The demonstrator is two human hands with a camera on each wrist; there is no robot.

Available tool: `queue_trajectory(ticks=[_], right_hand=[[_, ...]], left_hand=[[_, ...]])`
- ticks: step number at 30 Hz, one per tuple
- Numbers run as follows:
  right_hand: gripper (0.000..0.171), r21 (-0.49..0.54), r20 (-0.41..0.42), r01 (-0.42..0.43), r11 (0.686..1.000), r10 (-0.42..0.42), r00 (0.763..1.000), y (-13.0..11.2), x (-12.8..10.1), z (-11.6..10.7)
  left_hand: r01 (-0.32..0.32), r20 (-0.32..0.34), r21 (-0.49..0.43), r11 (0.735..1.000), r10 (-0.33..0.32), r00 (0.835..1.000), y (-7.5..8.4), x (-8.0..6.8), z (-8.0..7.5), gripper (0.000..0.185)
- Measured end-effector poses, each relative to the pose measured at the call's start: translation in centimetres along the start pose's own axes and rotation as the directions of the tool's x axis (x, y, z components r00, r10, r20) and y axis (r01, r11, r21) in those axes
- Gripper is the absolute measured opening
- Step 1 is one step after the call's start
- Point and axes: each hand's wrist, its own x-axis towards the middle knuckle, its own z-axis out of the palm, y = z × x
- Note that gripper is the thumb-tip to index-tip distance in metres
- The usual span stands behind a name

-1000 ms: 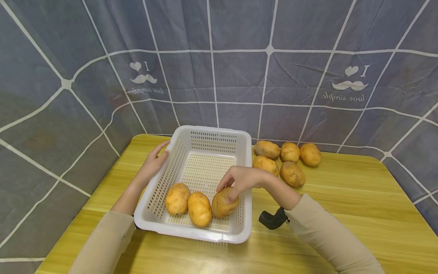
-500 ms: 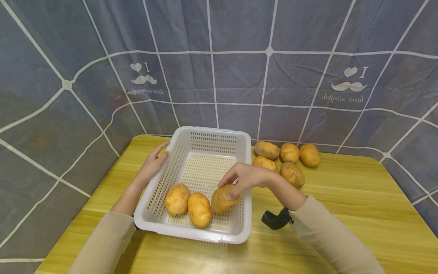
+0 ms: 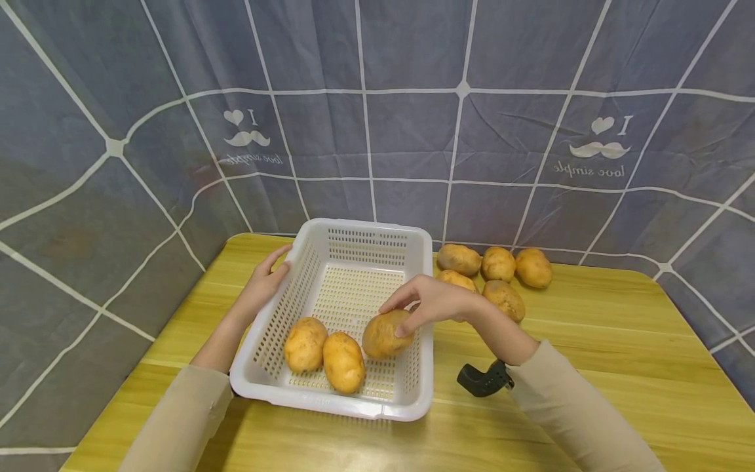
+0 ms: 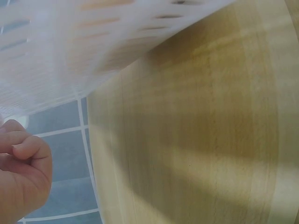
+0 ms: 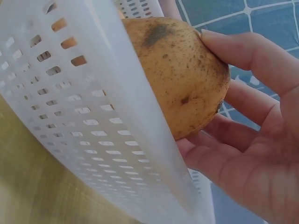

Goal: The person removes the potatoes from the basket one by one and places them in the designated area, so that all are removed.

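Note:
My right hand [image 3: 439, 303] holds a brown potato [image 3: 386, 334] between thumb and fingers, over the right side of a white plastic basket [image 3: 330, 401]. In the right wrist view, this potato [image 5: 180, 79] shows a dark patch and specks, partly behind the basket's rim [image 5: 126, 74]. Two more potatoes, one at the left [image 3: 305, 345] and one in the middle [image 3: 344, 362], lie in the near part of the basket. My left hand [image 3: 265, 282] grips the basket's left rim. Its fingers [image 4: 30, 147] look curled in the left wrist view.
Several potatoes [image 3: 498, 264] lie in a cluster on the wooden table [image 3: 590, 341], right of the basket. A black wrist device [image 3: 483, 379] hangs by the right sleeve. A grey curtain [image 3: 413, 131] with white lines stands behind the table.
My right hand has raised the potato from beside the other two in the basket, shifting it slightly away from me. The left hand and the basket have stayed put.

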Motion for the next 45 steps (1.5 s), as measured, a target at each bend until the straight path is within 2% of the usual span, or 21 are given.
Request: queue_trajectory(ticks=[9,21,26,31,38,45], right_hand=[[0.041,0.039,-0.034,0.037,0.999,-0.036,0.999,0.2,-0.6,-0.5],[0.044,0.066,-0.128,0.054,0.996,-0.045,0.991,0.5,-1.6,-1.0],[0.046,0.128,-0.153,0.058,0.990,-0.038,0.988,0.6,-2.0,-1.2],[0.046,0.137,-0.203,0.054,0.989,-0.026,0.979,0.8,-2.5,-1.4],[0.045,0.134,-0.252,0.092,0.987,-0.056,0.966,1.2,-3.1,-1.7],[0.048,0.161,-0.297,0.051,0.986,-0.001,0.955,1.1,-3.9,-1.9]], left_hand=[[-0.008,0.008,-0.010,1.000,0.008,1.000,-0.1,0.0,0.0,0.054],[0.005,-0.016,-0.010,1.000,-0.005,1.000,-0.2,0.1,0.0,0.053],[0.023,-0.016,-0.013,1.000,-0.023,1.000,-0.1,0.2,0.1,0.053],[0.025,-0.014,-0.014,1.000,-0.025,1.000,-0.2,0.3,0.0,0.052],[0.029,-0.018,-0.022,0.999,-0.030,0.999,-0.3,0.3,0.0,0.053],[0.024,-0.015,-0.016,1.000,-0.024,1.000,-0.1,0.1,0.0,0.053]])
